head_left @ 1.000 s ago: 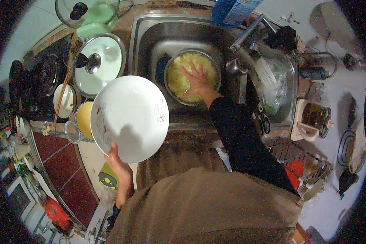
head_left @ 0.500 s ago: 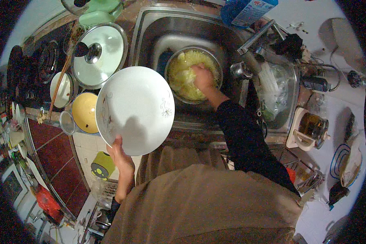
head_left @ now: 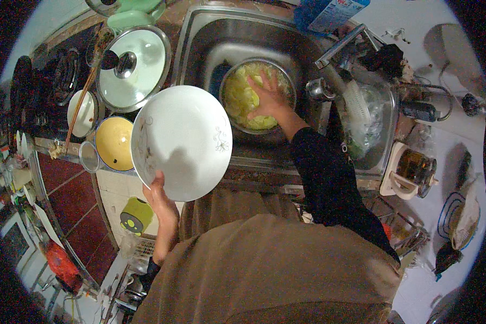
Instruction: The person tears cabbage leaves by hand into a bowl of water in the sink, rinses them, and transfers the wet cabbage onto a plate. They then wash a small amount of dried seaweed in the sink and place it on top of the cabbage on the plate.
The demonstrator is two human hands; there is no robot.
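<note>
My left hand (head_left: 160,197) grips the lower left rim of a white plate (head_left: 191,143) with a thin floral pattern, its thumb on the inner face. The plate is tilted, and nothing lies on it. In the sink (head_left: 200,43) stands a round metal bowl (head_left: 231,120) of yellowish, shredded food (head_left: 243,86) in what looks like water. Over the bowl, my right hand (head_left: 271,100) has its fingers spread on the food, palm down. What the food is exactly I cannot tell.
Left of the sink are a glass lid (head_left: 146,65), a yellow bowl (head_left: 113,143), a small clear cup (head_left: 89,156) and chopsticks (head_left: 81,108). To the right stand a faucet (head_left: 340,46), a metal cup (head_left: 319,89), plastic bags (head_left: 367,124) and a glass teapot (head_left: 413,170).
My right hand has gone from closed fingers in the food to spread fingers over it. The plate in my left hand has shifted very slightly.
</note>
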